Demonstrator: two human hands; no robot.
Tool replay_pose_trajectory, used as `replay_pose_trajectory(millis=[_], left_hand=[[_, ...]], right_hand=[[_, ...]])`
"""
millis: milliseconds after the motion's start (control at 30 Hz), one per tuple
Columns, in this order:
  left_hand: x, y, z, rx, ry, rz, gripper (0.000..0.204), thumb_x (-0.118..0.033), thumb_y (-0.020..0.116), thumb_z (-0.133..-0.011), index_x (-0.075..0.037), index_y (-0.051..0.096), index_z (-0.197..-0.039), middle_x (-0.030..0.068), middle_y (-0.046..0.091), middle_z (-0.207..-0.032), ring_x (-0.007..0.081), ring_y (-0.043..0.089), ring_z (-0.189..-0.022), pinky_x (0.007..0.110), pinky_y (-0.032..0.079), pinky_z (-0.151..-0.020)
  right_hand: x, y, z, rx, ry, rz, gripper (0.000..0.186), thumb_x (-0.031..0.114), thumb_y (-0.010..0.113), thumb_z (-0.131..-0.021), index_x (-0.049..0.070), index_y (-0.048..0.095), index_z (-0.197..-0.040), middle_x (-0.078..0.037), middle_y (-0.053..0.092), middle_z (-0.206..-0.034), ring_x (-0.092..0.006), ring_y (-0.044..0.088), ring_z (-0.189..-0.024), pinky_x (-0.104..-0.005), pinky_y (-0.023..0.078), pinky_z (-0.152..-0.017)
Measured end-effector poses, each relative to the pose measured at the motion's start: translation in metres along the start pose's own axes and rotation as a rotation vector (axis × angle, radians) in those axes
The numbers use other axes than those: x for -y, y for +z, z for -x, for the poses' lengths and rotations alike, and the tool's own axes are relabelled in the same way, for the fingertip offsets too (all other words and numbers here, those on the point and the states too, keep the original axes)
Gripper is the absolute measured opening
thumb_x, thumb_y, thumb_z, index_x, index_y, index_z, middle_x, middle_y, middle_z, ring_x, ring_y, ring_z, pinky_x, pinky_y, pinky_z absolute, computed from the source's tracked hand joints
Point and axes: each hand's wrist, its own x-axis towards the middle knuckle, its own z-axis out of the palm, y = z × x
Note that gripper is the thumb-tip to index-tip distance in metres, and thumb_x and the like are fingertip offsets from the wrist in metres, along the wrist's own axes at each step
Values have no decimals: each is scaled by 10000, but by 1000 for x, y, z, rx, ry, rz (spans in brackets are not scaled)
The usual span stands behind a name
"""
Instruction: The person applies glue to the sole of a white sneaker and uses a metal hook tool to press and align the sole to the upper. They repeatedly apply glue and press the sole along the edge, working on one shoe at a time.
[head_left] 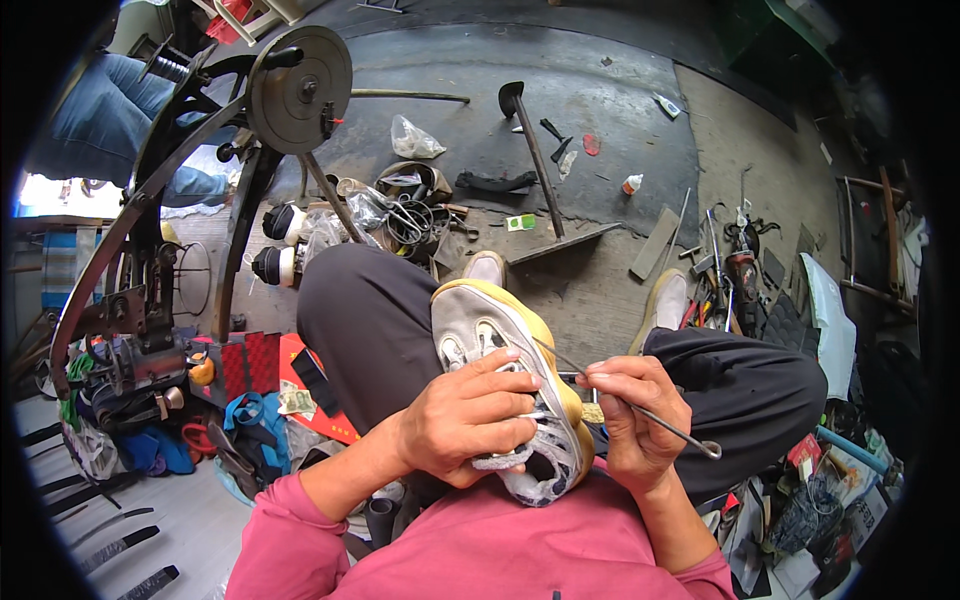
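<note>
A grey and white sneaker (468, 318) with a yellowish sole lies on my lap, its toe pointing away from me. My left hand (465, 420) is closed on its laced upper, fingers bent over the laces near the opening. In my right hand (635, 415) is a thin metal awl (672, 428) with a small loop at its near end, pinched between thumb and fingers. The awl's far end reaches the edge of the sole on the sneaker's right side. Whether the tip has gone into the sole, I cannot tell.
A hand-cranked sewing machine (300, 90) stands at left, beside a person's jeans-clad leg (95, 125). Ahead is a metal shoe last stand (540, 165). A container of scissors (410, 220) sits beyond my knee. Tools (740, 260) lie at right.
</note>
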Motion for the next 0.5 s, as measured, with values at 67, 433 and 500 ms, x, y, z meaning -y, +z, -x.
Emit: replay_pose_trajectory(millis=[67,433,500], left_hand=[[0,0,1,-5,-2,6,335,-275,831,-801,-36,702,-997,129,685,-1030,359,691,-1153,586,498,-1069],[1,0,3,-11,-15,20,356,-274,848,-777,-30,723,-1003,145,712,-1041,369,711,-1131,595,493,-1077],[2,0,3,-8,-13,26,364,-271,847,-784,-28,715,-1021,143,705,-1054,367,704,-1137,592,488,-1081]], right_hand=[[-1,2,-1,4,-18,11,214,-82,730,-893,5,742,-1088,-158,745,-1018,-256,730,-873,-313,582,-737],[1,-3,7,14,-21,43,225,-79,742,-883,20,734,-1084,-156,742,-986,-244,732,-821,-307,580,-697],[2,-4,10,12,-21,35,227,-80,745,-880,19,734,-1084,-157,741,-980,-243,733,-821,-307,580,-697]])
